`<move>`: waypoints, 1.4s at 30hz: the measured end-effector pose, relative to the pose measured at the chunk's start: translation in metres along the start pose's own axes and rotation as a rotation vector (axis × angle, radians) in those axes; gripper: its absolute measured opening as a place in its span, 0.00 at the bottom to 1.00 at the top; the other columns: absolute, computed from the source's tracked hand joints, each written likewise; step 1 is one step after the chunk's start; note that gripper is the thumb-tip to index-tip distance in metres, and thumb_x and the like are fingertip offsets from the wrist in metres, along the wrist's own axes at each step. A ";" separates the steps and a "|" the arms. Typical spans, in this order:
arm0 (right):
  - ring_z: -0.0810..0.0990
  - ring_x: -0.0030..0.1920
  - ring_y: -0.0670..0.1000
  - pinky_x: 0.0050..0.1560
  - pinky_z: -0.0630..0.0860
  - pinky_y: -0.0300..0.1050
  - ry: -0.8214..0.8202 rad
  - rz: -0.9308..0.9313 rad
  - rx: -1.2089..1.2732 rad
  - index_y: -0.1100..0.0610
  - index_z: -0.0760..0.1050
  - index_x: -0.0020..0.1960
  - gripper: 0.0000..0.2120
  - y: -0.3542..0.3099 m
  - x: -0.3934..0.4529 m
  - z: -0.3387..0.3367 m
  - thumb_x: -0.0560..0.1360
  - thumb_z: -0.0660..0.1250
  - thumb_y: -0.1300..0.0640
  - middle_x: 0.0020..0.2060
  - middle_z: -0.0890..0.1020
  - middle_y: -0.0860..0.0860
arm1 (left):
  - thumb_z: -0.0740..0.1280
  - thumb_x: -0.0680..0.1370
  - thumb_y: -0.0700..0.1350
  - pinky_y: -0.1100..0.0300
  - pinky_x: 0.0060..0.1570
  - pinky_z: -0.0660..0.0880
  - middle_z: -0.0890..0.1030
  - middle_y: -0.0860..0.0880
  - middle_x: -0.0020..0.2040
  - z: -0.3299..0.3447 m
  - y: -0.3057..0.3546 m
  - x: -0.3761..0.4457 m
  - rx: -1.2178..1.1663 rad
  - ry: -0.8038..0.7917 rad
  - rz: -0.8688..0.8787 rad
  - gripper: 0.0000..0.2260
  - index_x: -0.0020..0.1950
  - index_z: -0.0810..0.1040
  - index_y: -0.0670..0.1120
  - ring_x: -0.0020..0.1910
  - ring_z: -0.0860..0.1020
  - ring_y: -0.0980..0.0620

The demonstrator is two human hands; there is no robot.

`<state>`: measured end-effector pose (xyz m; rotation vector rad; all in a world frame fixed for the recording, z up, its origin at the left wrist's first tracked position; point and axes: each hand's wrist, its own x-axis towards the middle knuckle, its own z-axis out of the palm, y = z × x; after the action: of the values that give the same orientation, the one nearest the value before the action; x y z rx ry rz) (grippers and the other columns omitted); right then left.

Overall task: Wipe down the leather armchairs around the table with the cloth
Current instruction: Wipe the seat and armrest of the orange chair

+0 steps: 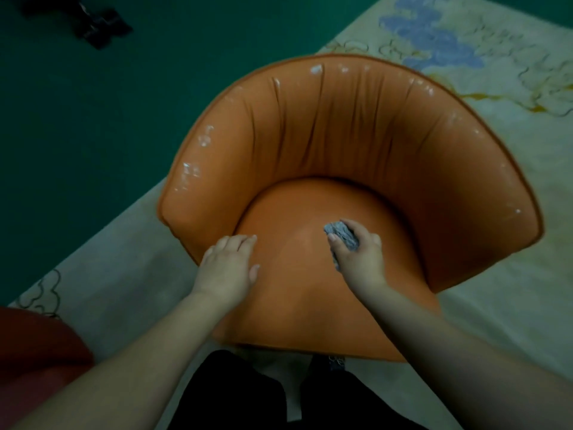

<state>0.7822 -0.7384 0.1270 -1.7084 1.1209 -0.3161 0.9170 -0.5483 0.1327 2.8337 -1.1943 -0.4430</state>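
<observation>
Missed patches: the cloth (342,235) is wadded into a small lump, so each pass likely covers only a narrow strip of the seat (297,243); gaps between strokes would be the cause.
Cloth slipping: much of the wad is tucked under the palm, and a hard push across slick leather could roll it out of the fingers (333,240).
Chair shifting: a strong push toward the backrest (335,125) might slide the armchair (449,197) on the rug (496,305); the left hand (229,265) pressed on the seat looks placed to prevent that.
Rim flakes: the pale scuffed spots along the top rim of the backrest look like peeling finish, and rubbing there may lift more.
Right hand (359,252): fingers curled round the cloth, pressing it on the seat, right of the seat's middle.
Left hand: fingers straight and together, flat on the seat's left edge, holding nothing.
Armchair look: orange leather, round tub shape, creased and gathered backrest, smooth domed seat with a dull sheen.
Cloth look: grey, textured, crumpled.
Around the armchair: a red rounded shape (37,352) near its front left, green floor (93,119) behind its left side.
</observation>
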 end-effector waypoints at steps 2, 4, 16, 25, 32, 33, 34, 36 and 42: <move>0.77 0.38 0.44 0.27 0.73 0.29 -0.005 -0.006 0.026 0.46 0.72 0.64 0.18 -0.021 -0.003 0.014 0.75 0.68 0.51 0.53 0.67 0.50 | 0.59 0.80 0.55 0.53 0.69 0.61 0.65 0.51 0.73 -0.017 -0.017 0.000 -0.012 0.015 -0.003 0.27 0.77 0.59 0.50 0.70 0.62 0.49; 0.78 0.35 0.44 0.28 0.73 0.30 0.000 -0.007 0.056 0.46 0.73 0.64 0.17 -0.041 -0.006 0.033 0.75 0.68 0.52 0.53 0.67 0.50 | 0.59 0.80 0.55 0.53 0.69 0.61 0.65 0.50 0.73 -0.034 -0.039 0.001 -0.032 0.038 -0.007 0.27 0.77 0.59 0.50 0.70 0.62 0.49; 0.75 0.39 0.47 0.21 0.70 0.31 0.211 0.059 0.165 0.46 0.72 0.65 0.18 -0.144 -0.032 0.188 0.76 0.67 0.50 0.55 0.66 0.52 | 0.64 0.78 0.52 0.53 0.69 0.61 0.67 0.47 0.71 -0.107 -0.215 0.033 -0.101 0.091 0.120 0.27 0.75 0.63 0.46 0.69 0.64 0.46; 0.79 0.47 0.55 0.28 0.75 0.40 0.328 0.129 0.200 0.41 0.71 0.64 0.17 -0.166 -0.061 0.215 0.75 0.67 0.47 0.54 0.67 0.50 | 0.64 0.78 0.52 0.52 0.70 0.61 0.67 0.46 0.72 -0.126 -0.246 0.061 -0.204 0.004 0.199 0.28 0.76 0.62 0.46 0.70 0.64 0.45; 0.77 0.48 0.53 0.25 0.73 0.35 0.329 0.120 0.174 0.40 0.70 0.64 0.18 -0.165 -0.054 0.216 0.75 0.66 0.46 0.53 0.67 0.49 | 0.64 0.79 0.52 0.51 0.69 0.64 0.66 0.43 0.72 -0.126 -0.249 0.089 -0.363 -0.041 0.072 0.27 0.76 0.61 0.47 0.69 0.67 0.44; 0.77 0.48 0.53 0.26 0.73 0.36 0.336 0.131 0.179 0.40 0.70 0.64 0.18 -0.165 -0.054 0.219 0.75 0.66 0.46 0.53 0.67 0.49 | 0.64 0.79 0.52 0.51 0.69 0.65 0.66 0.43 0.72 -0.124 -0.249 0.093 -0.366 -0.063 0.070 0.28 0.76 0.61 0.47 0.69 0.67 0.44; 0.77 0.48 0.53 0.26 0.73 0.36 0.349 0.145 0.190 0.40 0.70 0.64 0.17 -0.166 -0.052 0.222 0.75 0.66 0.46 0.53 0.67 0.49 | 0.63 0.79 0.53 0.51 0.69 0.65 0.66 0.43 0.73 -0.122 -0.249 0.098 -0.365 -0.089 0.081 0.28 0.76 0.60 0.48 0.69 0.67 0.44; 0.78 0.47 0.54 0.23 0.72 0.34 0.372 0.169 0.220 0.41 0.71 0.63 0.17 -0.167 -0.047 0.229 0.75 0.67 0.47 0.53 0.67 0.49 | 0.63 0.79 0.54 0.51 0.69 0.65 0.65 0.44 0.73 -0.120 -0.248 0.112 -0.351 -0.143 0.120 0.28 0.77 0.59 0.48 0.69 0.67 0.45; 0.78 0.39 0.53 0.20 0.70 0.32 0.563 0.243 0.305 0.45 0.71 0.65 0.18 -0.181 -0.014 0.247 0.76 0.67 0.50 0.54 0.67 0.52 | 0.62 0.79 0.56 0.53 0.66 0.66 0.68 0.41 0.71 -0.119 -0.247 0.186 -0.251 -0.246 0.272 0.31 0.77 0.58 0.43 0.68 0.68 0.44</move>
<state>1.0343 -0.5708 0.1757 -1.2232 1.5769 -0.8025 1.2454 -0.5150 0.1657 2.4136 -1.4236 -0.8737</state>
